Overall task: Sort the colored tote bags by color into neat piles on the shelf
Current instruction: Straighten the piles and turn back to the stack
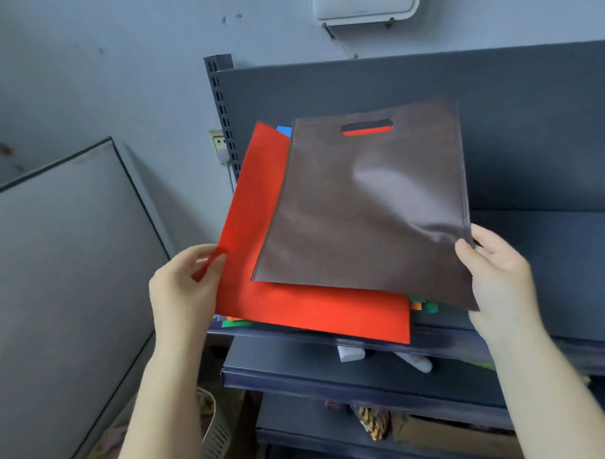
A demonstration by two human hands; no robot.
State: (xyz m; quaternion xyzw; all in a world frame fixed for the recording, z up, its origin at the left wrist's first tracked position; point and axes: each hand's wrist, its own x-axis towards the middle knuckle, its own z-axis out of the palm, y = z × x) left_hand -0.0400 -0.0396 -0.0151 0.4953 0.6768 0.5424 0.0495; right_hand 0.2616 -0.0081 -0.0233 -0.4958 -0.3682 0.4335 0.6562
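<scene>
A brown tote bag (369,206) with a cut-out handle lies on top, held up at its lower right corner by my right hand (494,274), thumb over the edge. Under it a red tote bag (260,230) sticks out to the left and front; my left hand (183,285) pinches its left edge. Below the red one, slivers of blue, green and orange bags (423,305) peek out of the stack, which rests on the dark blue shelf (552,255).
The shelf has a dark back panel (426,80) and a slotted upright (221,112) at its left. Lower shelves (333,376) hold small white items and a cardboard box (449,433). A grey board (62,255) leans at the left; a wall socket (219,144) sits behind.
</scene>
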